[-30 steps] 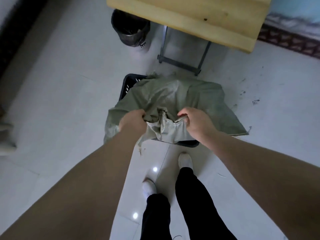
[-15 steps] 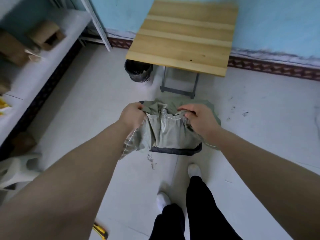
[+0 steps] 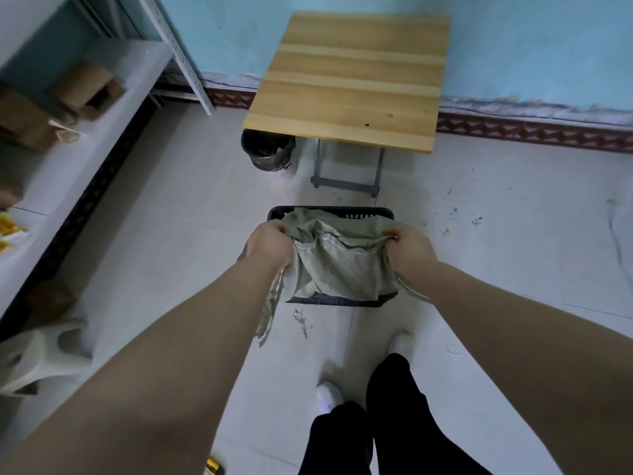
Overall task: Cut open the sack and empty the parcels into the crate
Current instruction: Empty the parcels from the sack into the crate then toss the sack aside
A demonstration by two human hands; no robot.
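A grey-green woven sack (image 3: pixel 337 265) hangs over a black plastic crate (image 3: pixel 363 213) on the floor in front of me. My left hand (image 3: pixel 269 243) grips the sack's left upper edge. My right hand (image 3: pixel 407 246) grips its right upper edge. Both hands hold the sack up above the crate, and it drapes down and hides the crate's inside. No parcels are visible. A strip of the sack trails down below my left forearm.
A wooden folding table (image 3: pixel 352 80) stands against the blue wall beyond the crate, with a black bin (image 3: pixel 267 150) beside its legs. A white shelf with cardboard boxes (image 3: pixel 82 89) runs along the left. My feet (image 3: pixel 400 344) stand just behind the crate. A yellow object (image 3: pixel 214 469) lies on the floor at the bottom.
Both hands have lifted the sack higher over the crate and moved apart, stretching its upper edge. The view has tilted up, showing the table and shelf.
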